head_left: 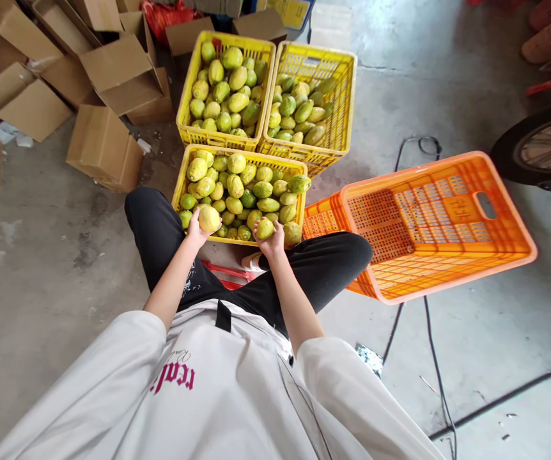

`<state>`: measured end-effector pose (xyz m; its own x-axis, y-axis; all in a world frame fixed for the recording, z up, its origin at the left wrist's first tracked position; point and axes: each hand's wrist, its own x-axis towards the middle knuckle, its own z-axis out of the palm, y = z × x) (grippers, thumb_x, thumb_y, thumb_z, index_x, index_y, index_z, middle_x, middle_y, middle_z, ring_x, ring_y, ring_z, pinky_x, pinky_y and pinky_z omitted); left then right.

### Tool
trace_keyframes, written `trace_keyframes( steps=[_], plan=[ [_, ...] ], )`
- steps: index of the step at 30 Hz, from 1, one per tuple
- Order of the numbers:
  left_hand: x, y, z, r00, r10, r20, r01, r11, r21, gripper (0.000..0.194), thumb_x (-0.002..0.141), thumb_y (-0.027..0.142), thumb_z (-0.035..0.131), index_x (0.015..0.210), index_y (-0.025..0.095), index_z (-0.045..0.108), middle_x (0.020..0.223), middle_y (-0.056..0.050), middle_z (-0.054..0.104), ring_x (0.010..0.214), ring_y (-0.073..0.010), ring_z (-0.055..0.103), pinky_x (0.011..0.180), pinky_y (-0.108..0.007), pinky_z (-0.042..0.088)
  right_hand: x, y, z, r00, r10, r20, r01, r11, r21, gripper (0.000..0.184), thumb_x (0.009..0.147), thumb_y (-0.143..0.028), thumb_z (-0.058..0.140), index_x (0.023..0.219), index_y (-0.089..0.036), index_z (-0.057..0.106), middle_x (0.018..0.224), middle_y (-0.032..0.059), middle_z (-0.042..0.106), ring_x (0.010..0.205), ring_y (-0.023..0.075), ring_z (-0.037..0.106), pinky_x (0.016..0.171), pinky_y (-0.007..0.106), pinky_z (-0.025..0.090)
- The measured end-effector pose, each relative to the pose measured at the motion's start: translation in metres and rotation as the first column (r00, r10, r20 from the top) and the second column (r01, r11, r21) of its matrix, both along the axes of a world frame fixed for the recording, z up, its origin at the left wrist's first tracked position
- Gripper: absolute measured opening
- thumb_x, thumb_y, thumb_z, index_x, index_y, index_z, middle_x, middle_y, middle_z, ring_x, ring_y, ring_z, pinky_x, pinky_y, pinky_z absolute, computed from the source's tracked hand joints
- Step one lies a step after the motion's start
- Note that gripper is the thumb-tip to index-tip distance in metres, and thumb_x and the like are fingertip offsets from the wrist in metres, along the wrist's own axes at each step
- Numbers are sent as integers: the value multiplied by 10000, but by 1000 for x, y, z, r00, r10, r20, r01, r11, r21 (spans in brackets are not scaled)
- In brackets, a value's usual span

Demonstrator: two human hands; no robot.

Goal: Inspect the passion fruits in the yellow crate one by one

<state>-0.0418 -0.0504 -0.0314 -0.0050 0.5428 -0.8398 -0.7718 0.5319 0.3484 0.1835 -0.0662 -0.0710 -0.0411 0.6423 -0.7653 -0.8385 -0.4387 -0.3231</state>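
Observation:
A yellow papaya (209, 218) rests in my left hand (195, 231), fingers wrapped round its lower side. My right hand (274, 241) is closed on another papaya (264, 229), greenish yellow. Both hands are over the front edge of the nearest yellow crate (275, 160), which is filled with green and yellow papayas (234, 185). Behind it stand two more yellow crates: the left one (218, 138) is heaped with the same fruit, while the right one (304, 151) has papayas and bare wall showing at its right side.
To the right, an orange crate (452, 275) lies tilted with its opening toward me, no fruit visible inside. Cardboard boxes (105, 144) pile up at the left. Black cables (431, 345) run over the floor, and a wheel (539, 144) stands at the far right.

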Motion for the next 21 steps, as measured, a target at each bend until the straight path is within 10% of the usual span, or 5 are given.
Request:
trace_keyframes(
  steps=[6,14,21],
  plan=[
    [2,-5,9,998,-62,21,58,986,158,306,962,397,585,1160,170,639,1029,-109,753,986,-270,755,885,-419,611,-12,-4,11,991,123,-53,-114,982,149,201,853,-219,603,1054,-218,615,906,62,745,950,248,741,823,425,643],
    [-1,-10,14,987,-158,40,148,972,180,269,927,427,608,925,160,635,804,-78,724,632,-167,680,564,-250,533,-11,-9,14,987,161,-21,-156,975,159,183,812,-199,718,978,-216,644,825,19,737,766,168,710,700,280,625],
    [3,-14,21,976,-102,192,81,990,111,285,920,331,549,1100,133,648,917,-155,764,917,-336,777,865,-554,622,-18,-8,3,989,127,79,-139,975,175,392,666,-168,820,997,-236,623,770,-34,718,644,136,668,585,211,535]
  ],
)
